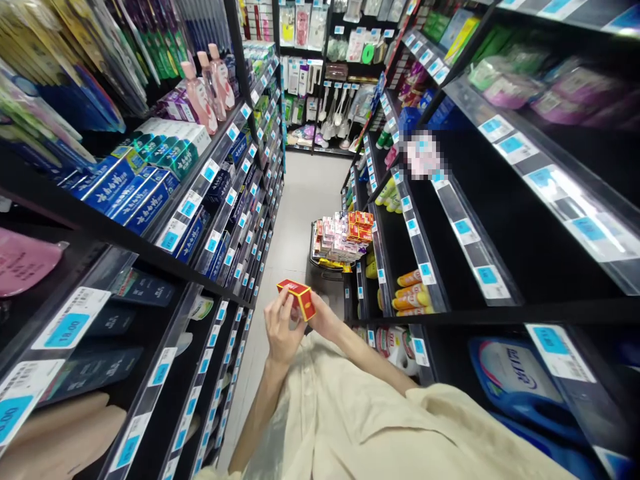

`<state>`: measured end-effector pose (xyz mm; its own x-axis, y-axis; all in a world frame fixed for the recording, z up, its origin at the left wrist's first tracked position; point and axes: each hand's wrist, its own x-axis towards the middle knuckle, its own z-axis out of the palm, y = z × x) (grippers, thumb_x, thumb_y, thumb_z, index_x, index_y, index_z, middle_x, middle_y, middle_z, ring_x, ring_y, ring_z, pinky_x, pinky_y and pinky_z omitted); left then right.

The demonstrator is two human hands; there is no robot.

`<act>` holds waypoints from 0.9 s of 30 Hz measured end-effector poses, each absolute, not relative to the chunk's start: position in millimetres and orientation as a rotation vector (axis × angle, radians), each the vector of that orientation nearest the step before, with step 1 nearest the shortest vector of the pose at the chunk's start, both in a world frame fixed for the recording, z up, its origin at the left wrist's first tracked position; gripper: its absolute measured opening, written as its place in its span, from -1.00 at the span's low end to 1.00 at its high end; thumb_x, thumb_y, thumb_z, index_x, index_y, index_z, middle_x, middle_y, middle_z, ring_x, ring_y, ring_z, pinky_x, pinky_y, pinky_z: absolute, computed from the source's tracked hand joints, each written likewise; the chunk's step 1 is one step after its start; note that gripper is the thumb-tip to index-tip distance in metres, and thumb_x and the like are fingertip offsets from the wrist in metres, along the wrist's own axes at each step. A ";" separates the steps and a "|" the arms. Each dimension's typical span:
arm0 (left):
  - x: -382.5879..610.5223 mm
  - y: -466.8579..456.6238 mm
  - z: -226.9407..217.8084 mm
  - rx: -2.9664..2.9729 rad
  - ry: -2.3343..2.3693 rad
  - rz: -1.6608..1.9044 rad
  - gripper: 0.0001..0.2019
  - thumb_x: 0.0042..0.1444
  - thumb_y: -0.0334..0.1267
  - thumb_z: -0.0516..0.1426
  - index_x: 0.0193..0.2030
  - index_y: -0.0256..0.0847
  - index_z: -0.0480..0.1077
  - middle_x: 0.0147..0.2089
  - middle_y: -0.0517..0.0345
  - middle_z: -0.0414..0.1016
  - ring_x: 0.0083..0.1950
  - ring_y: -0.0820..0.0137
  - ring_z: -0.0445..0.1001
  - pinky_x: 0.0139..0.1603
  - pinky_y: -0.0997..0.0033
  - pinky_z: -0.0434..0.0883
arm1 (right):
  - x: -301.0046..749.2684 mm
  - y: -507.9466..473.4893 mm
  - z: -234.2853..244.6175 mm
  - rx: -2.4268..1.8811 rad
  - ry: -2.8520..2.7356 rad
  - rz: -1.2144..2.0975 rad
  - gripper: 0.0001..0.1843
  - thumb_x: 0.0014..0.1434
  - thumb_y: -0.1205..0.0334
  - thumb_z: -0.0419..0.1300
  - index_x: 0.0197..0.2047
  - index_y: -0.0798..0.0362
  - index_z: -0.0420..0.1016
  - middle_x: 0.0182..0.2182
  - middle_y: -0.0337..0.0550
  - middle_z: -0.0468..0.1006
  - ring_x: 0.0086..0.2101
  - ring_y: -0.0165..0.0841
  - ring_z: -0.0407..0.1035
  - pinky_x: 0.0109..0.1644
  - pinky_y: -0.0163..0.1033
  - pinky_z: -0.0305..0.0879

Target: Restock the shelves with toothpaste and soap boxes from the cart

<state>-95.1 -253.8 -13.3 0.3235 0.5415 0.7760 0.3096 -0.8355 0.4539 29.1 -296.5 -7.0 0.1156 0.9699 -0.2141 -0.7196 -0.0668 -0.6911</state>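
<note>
The fingers [281,308] of the left hand [281,328] curl up around the near end of a small red box [299,297] with yellow edging, gripping it from below and from the side, while the right hand [324,319] closes on the box's other end, its fingers mostly hidden behind the carton so only the heel of the palm and thumb side show. The box sits tilted between the two hands, held in the air at chest height over the aisle floor [300,200], in the middle of a narrow shop aisle. Both forearms rise from a pale cream garment [360,420] that fills the bottom of the view. Just beyond the hands stands a cart [320,261] piled with more small boxes [343,235], red and orange ones among pink and white ones. To the left run dark shelves [150,248] edged with blue-and-white price tags [67,320], carrying blue toothpaste cartons [125,190] and, higher up, pink bottles [207,83]. To the right, the shelves [500,240] are largely bare at this level, with yellow and orange bottles [411,291] lower down and a blue refill pouch [520,383] near the bottom. At the far end of the aisle hang brushes and packaged goods [335,107].
</note>
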 end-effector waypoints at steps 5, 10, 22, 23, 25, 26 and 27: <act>-97.1 -249.2 -17.5 2.336 0.799 1.485 -0.28 0.23 -0.40 0.32 0.48 -0.16 0.18 0.28 -0.28 0.47 0.31 0.10 0.48 0.22 0.09 0.48 | 24.6 -290.3 -20.8 -0.949 -0.478 1.259 -0.14 -0.08 -0.11 0.62 0.26 -0.16 0.47 0.14 -0.09 0.54 0.04 -0.24 0.48 0.02 -0.21 0.49; -97.6 -250.5 -21.0 2.094 0.795 1.424 -0.29 0.16 -0.35 0.39 0.40 -0.07 0.27 0.27 -0.15 0.44 0.30 0.14 0.49 0.24 0.08 0.54 | 34.2 -279.9 -23.9 -1.021 -0.328 1.202 -0.34 -0.06 -0.18 0.58 0.03 -0.07 0.57 -0.05 -0.14 0.62 -0.16 -0.31 0.52 -0.09 -0.27 0.48; -77.6 -257.2 -45.8 1.351 0.778 0.839 -0.29 0.18 -0.09 0.37 0.40 -0.12 0.23 0.47 -0.26 0.32 0.40 0.09 0.46 0.29 0.14 0.56 | 67.3 -301.9 -38.4 -1.161 -0.172 1.286 -0.39 -0.03 -0.27 0.52 -0.15 0.06 0.60 -0.30 -0.13 0.65 -0.42 -0.36 0.46 -0.45 -0.32 0.34; -74.2 -256.4 -48.0 1.339 0.774 0.806 -0.29 0.18 -0.08 0.37 0.39 -0.13 0.24 0.45 -0.27 0.34 0.39 0.09 0.47 0.28 0.16 0.57 | 70.3 -305.3 -40.4 -1.163 -0.166 1.281 -0.38 -0.01 -0.27 0.51 -0.13 0.06 0.60 -0.31 -0.13 0.64 -0.44 -0.36 0.45 -0.47 -0.32 0.34; -65.7 -254.1 -53.1 1.303 0.770 0.755 -0.28 0.15 -0.05 0.39 0.38 -0.15 0.26 0.42 -0.28 0.38 0.36 0.09 0.51 0.24 0.18 0.59 | 77.9 -310.3 -43.7 -1.165 -0.150 1.266 -0.38 0.02 -0.29 0.49 -0.12 0.07 0.58 -0.36 -0.15 0.63 -0.48 -0.36 0.44 -0.52 -0.33 0.32; -60.5 -252.4 -55.5 1.284 0.773 0.735 -0.27 0.13 -0.04 0.40 0.37 -0.15 0.27 0.41 -0.28 0.40 0.35 0.08 0.51 0.23 0.18 0.59 | 82.3 -311.4 -44.6 -1.165 -0.141 1.255 -0.38 0.03 -0.30 0.48 -0.12 0.07 0.57 -0.38 -0.16 0.61 -0.49 -0.36 0.43 -0.54 -0.33 0.31; -54.8 -250.1 -57.6 1.267 0.779 0.717 -0.26 0.11 -0.04 0.41 0.37 -0.16 0.28 0.40 -0.28 0.42 0.35 0.07 0.52 0.23 0.18 0.59 | 87.2 -311.5 -45.0 -1.163 -0.131 1.241 -0.37 0.05 -0.32 0.46 -0.13 0.08 0.57 -0.41 -0.17 0.61 -0.51 -0.36 0.43 -0.54 -0.32 0.30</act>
